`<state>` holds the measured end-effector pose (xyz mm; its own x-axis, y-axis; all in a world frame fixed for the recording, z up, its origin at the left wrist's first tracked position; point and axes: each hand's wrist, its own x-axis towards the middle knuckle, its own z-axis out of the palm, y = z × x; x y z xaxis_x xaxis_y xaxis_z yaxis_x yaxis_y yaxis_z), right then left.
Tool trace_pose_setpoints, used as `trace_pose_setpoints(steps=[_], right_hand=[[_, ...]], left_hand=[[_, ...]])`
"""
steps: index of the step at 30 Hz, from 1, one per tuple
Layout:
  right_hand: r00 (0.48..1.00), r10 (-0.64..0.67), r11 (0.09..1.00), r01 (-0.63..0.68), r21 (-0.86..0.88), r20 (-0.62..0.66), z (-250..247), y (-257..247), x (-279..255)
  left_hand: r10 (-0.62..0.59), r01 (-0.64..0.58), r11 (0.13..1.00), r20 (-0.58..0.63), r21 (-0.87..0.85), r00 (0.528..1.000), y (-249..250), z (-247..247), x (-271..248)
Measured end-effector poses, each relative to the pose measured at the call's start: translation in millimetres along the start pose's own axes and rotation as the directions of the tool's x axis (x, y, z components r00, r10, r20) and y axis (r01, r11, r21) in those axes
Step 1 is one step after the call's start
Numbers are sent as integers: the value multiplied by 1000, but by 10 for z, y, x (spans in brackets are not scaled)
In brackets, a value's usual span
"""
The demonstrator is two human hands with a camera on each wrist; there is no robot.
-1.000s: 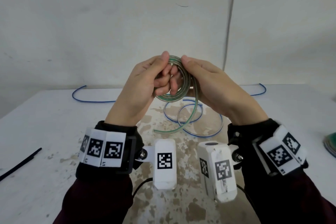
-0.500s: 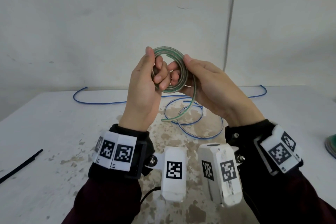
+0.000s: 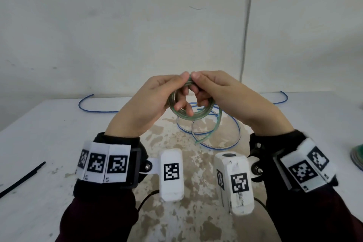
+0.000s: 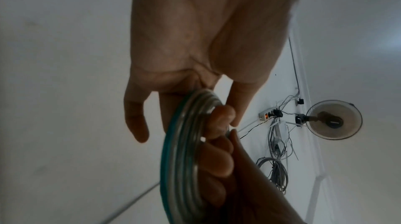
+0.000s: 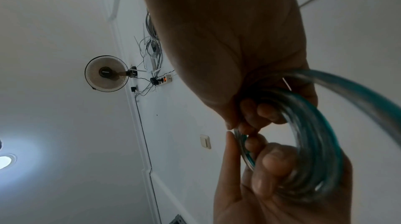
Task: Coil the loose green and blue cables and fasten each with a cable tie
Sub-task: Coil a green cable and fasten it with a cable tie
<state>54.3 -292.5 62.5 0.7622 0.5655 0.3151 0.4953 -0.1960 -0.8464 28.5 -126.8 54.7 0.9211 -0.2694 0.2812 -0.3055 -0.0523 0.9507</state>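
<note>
Both hands hold a small coil of green cable (image 3: 193,117) in the air above the table. My left hand (image 3: 155,102) and right hand (image 3: 225,94) pinch its top with thumbs meeting, and fingers are curled through the ring. A short green tail (image 3: 213,130) hangs off the right side. The left wrist view shows the coil (image 4: 180,142) edge-on against my left fingers (image 4: 135,121). In the right wrist view the coil (image 5: 314,142) runs through my right fingers (image 5: 262,112). The blue cable (image 3: 225,144) lies in loose loops on the table below.
A black cable tie (image 3: 21,180) lies on the white table (image 3: 49,133) at the left. The blue cable's ends (image 3: 94,111) trail along the back edge by the wall. A green object (image 3: 357,158) shows at the right edge.
The coil has come down from chest height and turned. My left hand rolled from upright to thumb-on-top, so both thumbs now meet on the coil. The hanging tail swung right.
</note>
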Motion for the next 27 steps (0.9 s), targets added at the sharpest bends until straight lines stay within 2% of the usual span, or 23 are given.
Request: trace_pose_setpoints(steps=[3, 7, 11, 13, 19, 23, 27], right_hand=[[998, 40, 997, -43, 59, 48, -4, 32, 6], [995, 98, 961, -86, 262, -34, 26, 29, 49], [985, 151, 937, -115, 329, -85, 72, -13, 72], [982, 156, 933, -110, 344, -110, 86, -18, 75], [997, 68, 972, -59, 226, -31, 46, -6, 16], [1000, -6, 959, 2, 284, 11, -7, 20, 6], [997, -72, 954, 57, 293, 38, -63, 11, -14]], left_hand=[[20, -18, 994, -13, 111, 1000, -18, -18, -13], [101, -98, 995, -126, 30, 987, -26, 81, 32], [104, -105, 994, -133, -2, 986, -12, 89, 42], [88, -92, 996, -184, -15, 979, -12, 25, 37], [144, -211, 964, -346, -165, 927, 0, -66, 53], [159, -300, 903, -408, -309, 899, 10, 21, 87], [106, -343, 818, -465, -462, 879, -23, 160, 131]])
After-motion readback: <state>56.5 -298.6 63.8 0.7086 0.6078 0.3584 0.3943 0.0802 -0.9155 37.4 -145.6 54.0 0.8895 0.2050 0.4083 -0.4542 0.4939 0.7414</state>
